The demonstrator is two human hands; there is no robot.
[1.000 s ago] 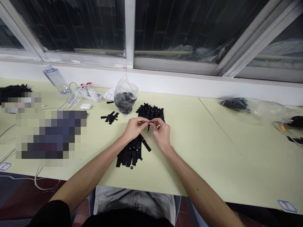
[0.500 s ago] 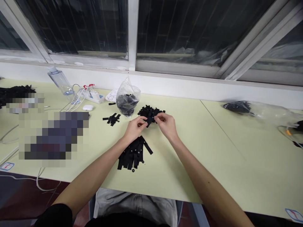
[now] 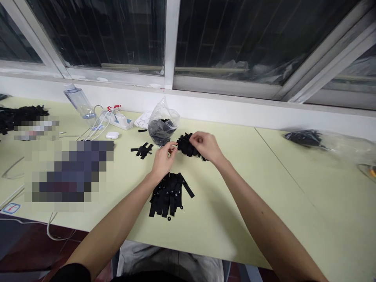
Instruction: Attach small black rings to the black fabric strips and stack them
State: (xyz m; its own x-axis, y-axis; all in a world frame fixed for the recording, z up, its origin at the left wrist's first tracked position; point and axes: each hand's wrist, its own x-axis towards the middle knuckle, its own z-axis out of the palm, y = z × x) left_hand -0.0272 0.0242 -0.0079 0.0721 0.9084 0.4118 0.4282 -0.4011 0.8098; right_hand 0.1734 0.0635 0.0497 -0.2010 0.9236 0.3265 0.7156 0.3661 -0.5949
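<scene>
Black strips [image 3: 185, 146], right hand [image 3: 207, 145] arched over them, left hand [image 3: 163, 159] alongside, both grips unclear

Two hands [image 3: 205, 147], two clear bags [image 3: 163, 111], one bottle [image 3: 78, 102], one power strip [image 3: 125, 122] and one white case [image 3: 112, 135] show. Near the hands, black strips [image 3: 167, 197] make three groups, too overlapped to count surely; two small rings [image 3: 169, 218] lie beside the nearest.

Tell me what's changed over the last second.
The two hands, which met at a small dark piece, have parted. The right hand has moved forward to the far heap of flat black strips; the left hand has shifted left, toward the clear plastic bag with dark contents. Whether either holds anything now is unclear. The near heap of white-marked black strips and the bag stayed put.
</scene>
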